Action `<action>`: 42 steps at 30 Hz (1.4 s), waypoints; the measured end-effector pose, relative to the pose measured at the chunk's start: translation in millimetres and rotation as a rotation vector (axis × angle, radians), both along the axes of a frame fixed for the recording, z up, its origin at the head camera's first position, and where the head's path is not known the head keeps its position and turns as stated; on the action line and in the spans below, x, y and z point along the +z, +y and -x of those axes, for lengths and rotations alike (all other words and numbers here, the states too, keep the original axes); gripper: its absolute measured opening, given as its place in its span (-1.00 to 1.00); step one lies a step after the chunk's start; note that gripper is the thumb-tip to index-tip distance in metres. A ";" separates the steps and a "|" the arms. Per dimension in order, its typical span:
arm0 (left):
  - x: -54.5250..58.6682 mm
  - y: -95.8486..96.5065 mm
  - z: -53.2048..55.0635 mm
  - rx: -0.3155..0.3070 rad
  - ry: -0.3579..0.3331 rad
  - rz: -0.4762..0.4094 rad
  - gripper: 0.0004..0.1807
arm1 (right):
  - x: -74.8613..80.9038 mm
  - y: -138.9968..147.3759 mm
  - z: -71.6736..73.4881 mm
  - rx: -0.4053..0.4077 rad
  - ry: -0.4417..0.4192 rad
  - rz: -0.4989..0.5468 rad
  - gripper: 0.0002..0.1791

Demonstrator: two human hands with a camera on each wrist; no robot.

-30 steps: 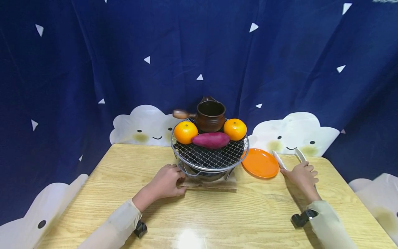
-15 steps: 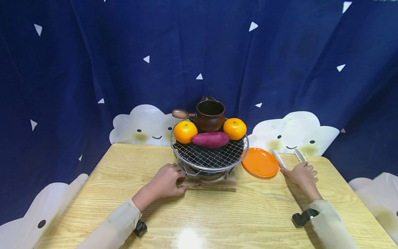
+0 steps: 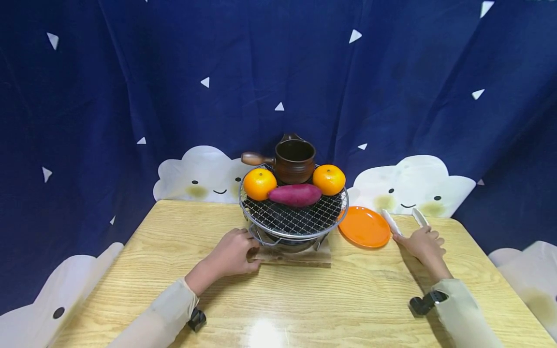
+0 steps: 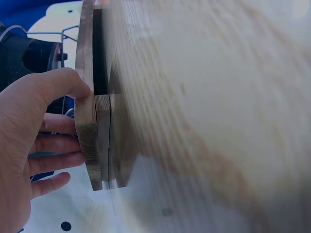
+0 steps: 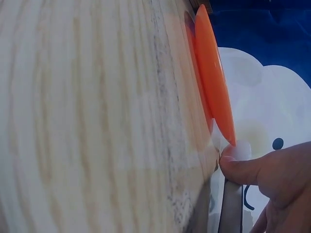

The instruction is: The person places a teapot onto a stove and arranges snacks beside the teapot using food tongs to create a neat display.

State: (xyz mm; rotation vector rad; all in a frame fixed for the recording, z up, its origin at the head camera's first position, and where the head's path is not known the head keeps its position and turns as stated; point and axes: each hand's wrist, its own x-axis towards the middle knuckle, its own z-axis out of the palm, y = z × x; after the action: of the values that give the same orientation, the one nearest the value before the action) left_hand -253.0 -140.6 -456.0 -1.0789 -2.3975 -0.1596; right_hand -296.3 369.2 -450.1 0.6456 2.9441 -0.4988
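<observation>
My left hand [image 3: 230, 253] holds the left front corner of a wooden base board [image 3: 300, 259] under a small round grill stove [image 3: 296, 246]. In the left wrist view the thumb lies against the board's edge [image 4: 88, 131] and the fingers reach along its side. My right hand [image 3: 422, 246] grips a pair of tongs [image 3: 392, 223], its arms spread and tips toward the curtain. The right wrist view shows the thumb on one tong arm [image 5: 231, 208], beside an orange plate [image 5: 214, 77]. A purple sweet potato [image 3: 296, 195] lies on the wire grill rack [image 3: 296, 221].
Two oranges [image 3: 260, 184] sit on the rack, left and right of the sweet potato. Behind them stands a brown side-handled pot [image 3: 295, 166], its handle pointing left. All this is on a wooden table [image 3: 304, 304] in front of a blue curtain [image 3: 243, 63] with white clouds.
</observation>
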 end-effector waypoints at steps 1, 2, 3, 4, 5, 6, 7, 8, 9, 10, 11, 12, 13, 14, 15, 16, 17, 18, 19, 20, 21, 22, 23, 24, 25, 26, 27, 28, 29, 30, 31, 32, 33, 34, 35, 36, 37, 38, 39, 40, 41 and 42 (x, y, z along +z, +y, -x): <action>0.0 0.0 -0.1 0.001 -0.002 0.001 -0.71 | 0.0 0.3 0.0 0.002 -0.002 -0.001 0.21; -0.1 0.0 -0.2 0.003 -0.004 0.002 -0.71 | 0.0 0.5 -0.1 0.005 -0.004 -0.002 0.21; -0.2 0.1 -0.3 0.004 -0.007 0.004 -0.71 | -0.1 0.9 -0.1 0.008 -0.006 -0.002 0.21; -0.3 0.1 -0.4 0.005 -0.009 0.005 -0.71 | -0.2 1.3 -0.1 0.011 -0.007 -0.004 0.21; -0.5 0.2 -0.3 0.005 -0.011 0.006 -0.71 | -0.7 1.7 -0.2 0.015 -0.011 -0.006 0.21; -0.4 0.3 -0.3 0.005 -0.012 0.007 -0.71 | -1.0 1.9 -0.2 0.017 -0.013 -0.009 0.21; -0.4 0.4 -0.3 0.005 -0.013 0.008 -0.71 | -1.1 2.1 -0.3 0.019 -0.016 -0.010 0.21; -0.4 0.4 -0.1 0.004 -0.013 0.008 -0.71 | -1.0 2.3 -0.5 0.020 -0.016 -0.012 0.21; -0.5 0.4 0.0 0.005 -0.012 0.009 -0.70 | -1.1 2.6 -0.4 0.021 -0.016 -0.012 0.21; -0.5 0.4 0.2 0.005 -0.012 0.009 -0.70 | -1.1 2.8 -0.4 0.022 -0.016 -0.014 0.21; -0.4 0.4 0.4 0.005 -0.012 0.009 -0.70 | -1.0 2.9 -0.3 0.023 -0.014 -0.015 0.20; -0.2 0.3 0.4 0.005 -0.010 0.009 -0.70 | -0.9 2.8 -0.3 0.023 -0.013 -0.015 0.20; -0.3 0.4 0.7 0.006 -0.010 0.010 -0.70 | -1.1 3.0 -0.4 0.021 -0.012 -0.014 0.20; -0.4 0.3 0.9 0.006 -0.010 0.010 -0.70 | -1.3 3.1 -0.6 0.021 -0.010 -0.013 0.20; -0.4 0.3 1.0 0.005 -0.009 0.009 -0.70 | -1.5 3.2 -0.7 0.020 -0.009 -0.012 0.19; -0.4 0.4 1.1 0.004 -0.009 0.008 -0.70 | -1.7 3.3 -1.1 0.021 -0.010 -0.011 0.20; -0.5 0.5 1.0 0.004 -0.007 0.008 -0.71 | -2.0 3.5 -1.3 0.022 -0.012 -0.009 0.20; -0.3 0.7 0.7 0.004 -0.006 0.007 -0.71 | -2.1 3.5 -1.6 0.021 -0.014 -0.006 0.20; -0.3 0.8 0.7 0.004 -0.005 0.007 -0.71 | -2.3 3.6 -1.8 0.021 -0.017 -0.003 0.21; -0.2 0.8 0.5 0.003 -0.004 0.007 -0.71 | -2.4 3.7 -2.1 0.023 -0.019 0.001 0.22; 0.1 0.9 0.2 0.004 -0.006 0.006 -0.72 | -2.4 3.7 -2.4 0.025 -0.020 0.004 0.22; 0.3 1.0 0.0 0.006 -0.010 0.007 -0.72 | -2.1 3.7 -2.7 0.027 -0.021 0.008 0.23; 0.4 1.0 -0.1 0.007 -0.013 0.006 -0.72 | -1.7 3.5 -3.1 0.029 -0.021 0.012 0.23; 0.6 0.9 -0.1 0.008 -0.017 0.004 -0.72 | -1.3 3.3 -3.4 0.031 -0.020 0.014 0.23; 0.2 0.6 0.3 0.008 -0.019 0.003 -0.72 | -0.9 3.2 -3.8 0.033 -0.018 0.015 0.23; 0.1 0.4 0.2 0.008 -0.021 0.002 -0.72 | -0.6 3.0 -4.1 0.034 -0.017 0.017 0.23; 0.0 0.2 0.3 0.009 -0.023 -0.001 -0.72 | -0.4 3.0 -4.3 0.034 -0.015 0.017 0.22; -0.4 -0.1 0.1 0.008 -0.024 -0.005 -0.72 | -0.2 3.0 -4.4 0.035 -0.013 0.016 0.22; -0.6 -0.2 -0.3 0.008 -0.021 -0.010 -0.72 | -0.2 3.0 -4.4 0.034 -0.014 0.016 0.22; -1.0 -0.4 -0.6 0.007 -0.019 -0.013 -0.72 | -0.4 3.1 -4.4 0.032 -0.014 0.015 0.22; -1.3 -0.6 -0.9 0.006 -0.019 -0.017 -0.72 | -0.7 3.3 -4.3 0.030 -0.014 0.016 0.22; -1.2 -0.7 -1.4 0.004 -0.018 -0.022 -0.72 | -1.0 3.4 -4.2 0.027 -0.015 0.017 0.23; -1.3 -0.7 -1.7 0.003 -0.018 -0.025 -0.72 | -1.4 3.7 -4.1 0.024 -0.014 0.018 0.23; -1.4 -0.8 -2.0 0.002 -0.016 -0.027 -0.71 | -1.9 3.9 -4.0 0.022 -0.013 0.020 0.23; -1.5 -0.9 -2.1 0.003 -0.015 -0.029 -0.71 | -2.3 4.1 -3.9 0.019 -0.011 0.023 0.23; -1.6 -0.9 -2.2 0.003 -0.018 -0.029 -0.71 | -2.7 4.3 -3.9 0.016 -0.008 0.026 0.23; -1.7 -0.9 -2.2 0.004 -0.019 -0.030 -0.71 | -3.1 4.5 -3.8 0.015 -0.005 0.030 0.23; -1.9 -0.9 -2.1 0.005 -0.019 -0.029 -0.71 | -3.3 4.7 -3.8 0.014 -0.003 0.033 0.24; -2.1 -1.0 -2.0 0.007 -0.020 -0.028 -0.71 | -3.2 4.9 -3.8 0.014 0.000 0.038 0.24; -2.4 -0.9 -1.8 0.009 -0.023 -0.027 -0.71 | -3.1 5.0 -3.8 0.014 0.002 0.045 0.25; -2.7 -1.0 -1.5 0.009 -0.027 -0.027 -0.71 | -2.8 5.1 -3.7 0.015 0.002 0.051 0.25; -3.0 -1.0 -1.5 0.010 -0.031 -0.028 -0.71 | -2.4 5.2 -3.6 0.015 0.003 0.059 0.26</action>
State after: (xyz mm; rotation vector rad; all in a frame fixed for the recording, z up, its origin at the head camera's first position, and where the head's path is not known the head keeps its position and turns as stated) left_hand -251.6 -141.6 -459.0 -1.0590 -2.4202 -0.2074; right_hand -292.7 374.4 -452.5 0.6162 2.9223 -0.5830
